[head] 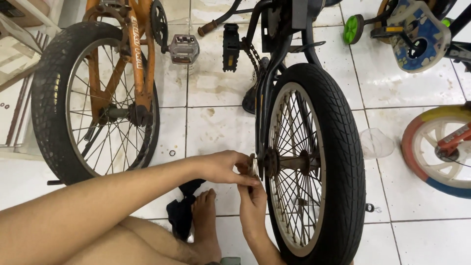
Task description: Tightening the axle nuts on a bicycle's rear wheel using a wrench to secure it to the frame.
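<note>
A black bicycle wheel (343, 147) with a knobby tyre stands upright in front of me, its spokes running to a rusty hub (289, 162). My left hand (223, 167) reaches in from the left, fingers pinched on the axle end (253, 168) at the hub's left side. Just below, my right hand (252, 203) comes up from the bottom edge, and its fingertips meet the same axle end. What sits between the fingers is hidden. The chain (252, 56) runs up toward a black pedal (230, 46).
An orange bicycle's wheel (46, 98) and metal pedal (184, 49) stand at left. A child's bike with a colourful wheel (417, 142) and a green training wheel (351, 28) is at right. On the tiles lie a black cloth (181, 211), my bare foot (206, 221), a clear bag (375, 142) and a small ring (172, 153).
</note>
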